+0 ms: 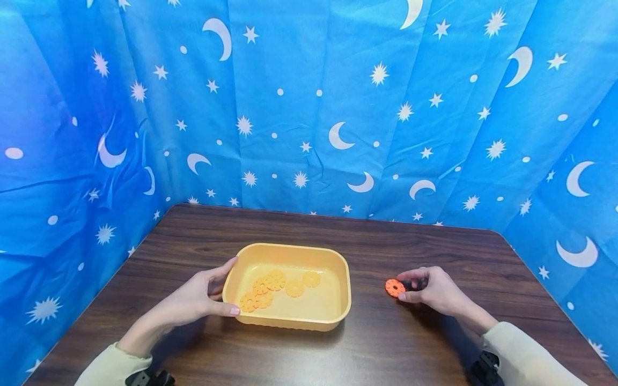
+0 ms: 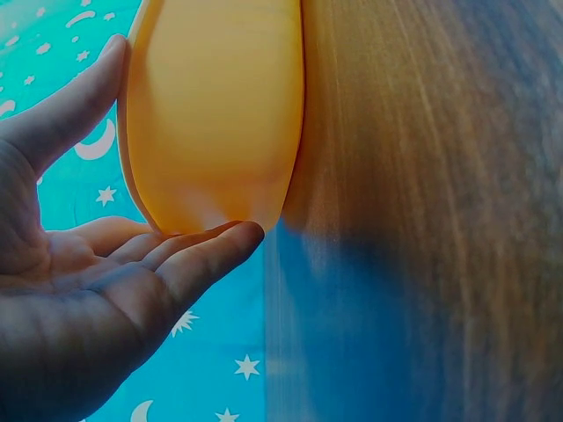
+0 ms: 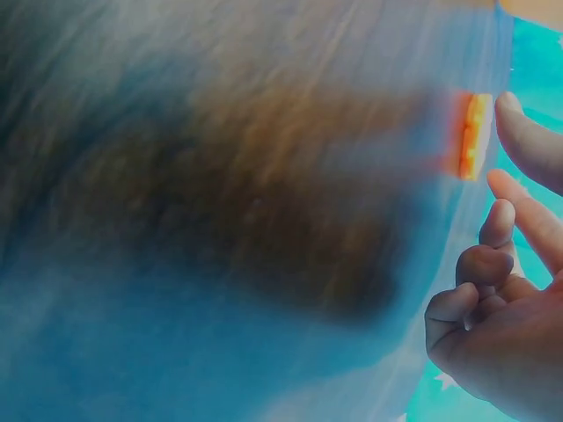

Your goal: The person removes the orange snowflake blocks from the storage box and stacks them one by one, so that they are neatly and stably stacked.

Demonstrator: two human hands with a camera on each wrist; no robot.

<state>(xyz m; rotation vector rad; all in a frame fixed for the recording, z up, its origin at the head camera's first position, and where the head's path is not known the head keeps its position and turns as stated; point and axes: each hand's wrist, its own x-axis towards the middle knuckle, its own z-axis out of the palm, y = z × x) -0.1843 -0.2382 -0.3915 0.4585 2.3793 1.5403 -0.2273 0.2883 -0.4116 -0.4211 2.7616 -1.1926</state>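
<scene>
A yellow plastic box stands on the table, holding several yellow-orange interlocking discs on its bottom, some overlapping. My left hand holds the box's left end, thumb towards the front corner and fingers towards the back. The left wrist view has the box wall between thumb and fingers. To the right of the box, my right hand pinches a darker orange interlocking disc at its edge. In the right wrist view this disc appears edge-on near the thumb and forefinger; the other fingers are curled.
The dark wood-grain table has rounded far corners. A blue curtain with white moons and stars surrounds its back and sides. Dark wrist straps sit over the light sleeves.
</scene>
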